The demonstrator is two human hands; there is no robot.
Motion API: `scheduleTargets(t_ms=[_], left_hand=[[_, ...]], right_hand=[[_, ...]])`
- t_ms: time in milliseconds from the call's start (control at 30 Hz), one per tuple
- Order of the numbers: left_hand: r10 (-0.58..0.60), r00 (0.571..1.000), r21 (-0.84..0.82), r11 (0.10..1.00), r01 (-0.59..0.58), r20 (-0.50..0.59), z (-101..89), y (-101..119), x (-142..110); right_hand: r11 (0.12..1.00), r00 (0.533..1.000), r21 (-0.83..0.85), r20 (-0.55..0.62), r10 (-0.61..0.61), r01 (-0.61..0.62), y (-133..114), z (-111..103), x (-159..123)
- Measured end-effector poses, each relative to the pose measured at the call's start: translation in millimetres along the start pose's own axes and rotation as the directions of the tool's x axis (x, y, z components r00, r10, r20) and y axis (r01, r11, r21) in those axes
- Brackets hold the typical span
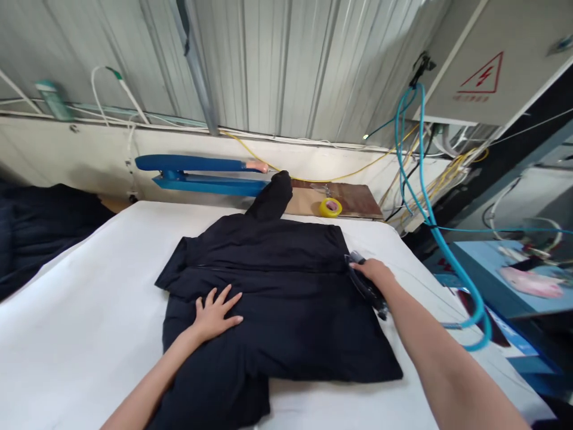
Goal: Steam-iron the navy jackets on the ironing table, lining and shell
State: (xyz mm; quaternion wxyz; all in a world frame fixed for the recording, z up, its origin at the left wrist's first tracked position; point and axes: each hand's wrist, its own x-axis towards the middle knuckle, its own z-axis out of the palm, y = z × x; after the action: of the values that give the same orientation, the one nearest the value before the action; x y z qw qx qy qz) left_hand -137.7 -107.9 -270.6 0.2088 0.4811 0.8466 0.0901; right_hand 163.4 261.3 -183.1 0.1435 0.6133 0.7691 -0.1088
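Observation:
A dark navy garment [286, 298] lies folded on the white padded table [80, 310], one sleeve reaching back toward the wall. My left hand [215, 313] rests flat on its left part with the fingers spread. My right hand [376, 276] grips a dark steam iron [364, 280] at the garment's right edge. A blue hose [447, 257] runs from near the iron up to the wall.
A blue arm-shaped pressing board [201, 173] stands at the back. A yellow tape roll [330, 207] sits on a brown board [353, 200]. More dark cloth [40, 227] is piled at the left. An electrical cabinet [483, 65] and loose cables hang at the right.

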Motion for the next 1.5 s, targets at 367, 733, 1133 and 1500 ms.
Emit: scheduleTargets(t_ms=[367,733,1133,1500], left_hand=[[-0.088,0.996,0.024,0.996,0.088,-0.016,-4.5,10.9,4.5],[0.075,0.996,-0.14,0.987,-0.082,-0.051,-26.8,-6.4,-6.1],[0.43,0.838,0.05,0.881,-0.471,0.335,-75.4,-59.7,-100.4],[0.288,0.95,-0.611,0.733,-0.299,-0.121,-63.4,17.8,-30.4]], right_hand=[[0.996,0.983,0.014,-0.16,0.093,-0.091,66.0,17.4,32.5],[0.819,0.728,-0.089,-0.412,-0.549,0.567,-61.4,56.3,-77.1],[0.68,0.687,0.104,-0.157,-0.709,0.726,-171.3,136.1,-190.6],[0.801,0.824,0.273,-0.385,-0.417,0.533,-144.3,104.7,-250.3]])
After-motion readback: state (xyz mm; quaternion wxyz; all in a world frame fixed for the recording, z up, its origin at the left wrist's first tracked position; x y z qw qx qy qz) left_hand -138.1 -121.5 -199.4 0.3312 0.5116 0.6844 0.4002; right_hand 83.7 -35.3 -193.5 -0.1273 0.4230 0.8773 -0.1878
